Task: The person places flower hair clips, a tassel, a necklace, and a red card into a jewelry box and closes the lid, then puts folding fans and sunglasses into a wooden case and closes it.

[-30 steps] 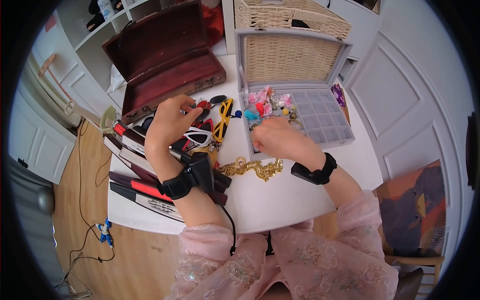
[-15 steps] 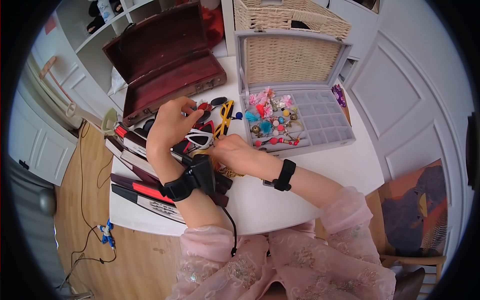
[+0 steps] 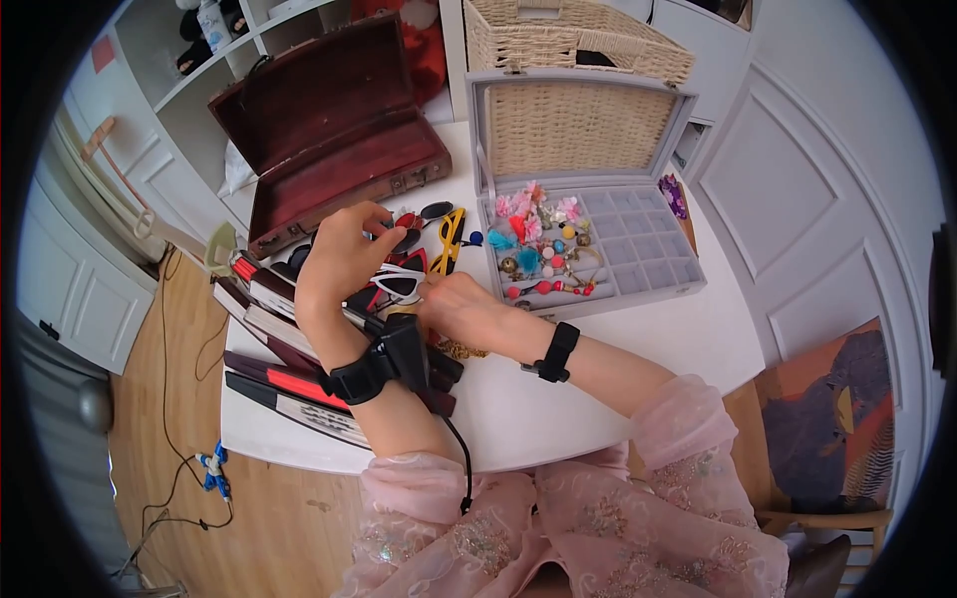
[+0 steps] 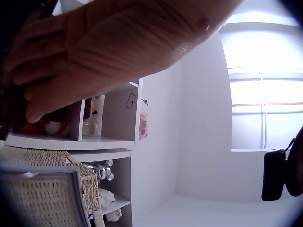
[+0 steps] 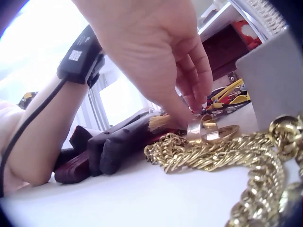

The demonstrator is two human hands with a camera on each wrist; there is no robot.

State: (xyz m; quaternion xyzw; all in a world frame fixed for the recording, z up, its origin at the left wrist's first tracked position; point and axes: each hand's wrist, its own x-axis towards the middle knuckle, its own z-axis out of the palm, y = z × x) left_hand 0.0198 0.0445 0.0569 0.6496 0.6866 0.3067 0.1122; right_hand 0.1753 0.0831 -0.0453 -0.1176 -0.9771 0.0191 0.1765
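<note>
My right hand (image 3: 469, 307) reaches down beside the white-framed sunglasses (image 3: 401, 284), its thumb and fingertips at a heap of small shiny pieces. In the right wrist view, a gold bangle (image 5: 201, 132) and a thick gold chain (image 5: 203, 158) lie just below those fingers; I cannot tell whether they pinch anything. My left hand (image 3: 344, 254) hovers, fingers loosely bent and holding nothing, left of the yellow sunglasses (image 3: 451, 239). On the right stands the open grey jewelry box (image 3: 638, 299), holding flower pieces (image 3: 528, 211), teal tassels and a red bead bracelet (image 3: 548, 288) in its left part.
An open dark red case (image 3: 344, 194) stands at the back left. Several books (image 3: 289, 384) line the table's left side, under my left forearm. A wicker basket (image 3: 618, 40) sits behind the jewelry box. A cable runs from my left wrist camera (image 3: 404, 349).
My right hand has moved left from the jewelry box to the small pieces by the white sunglasses. The red bead bracelet in the box is now uncovered. My left hand has barely moved.
</note>
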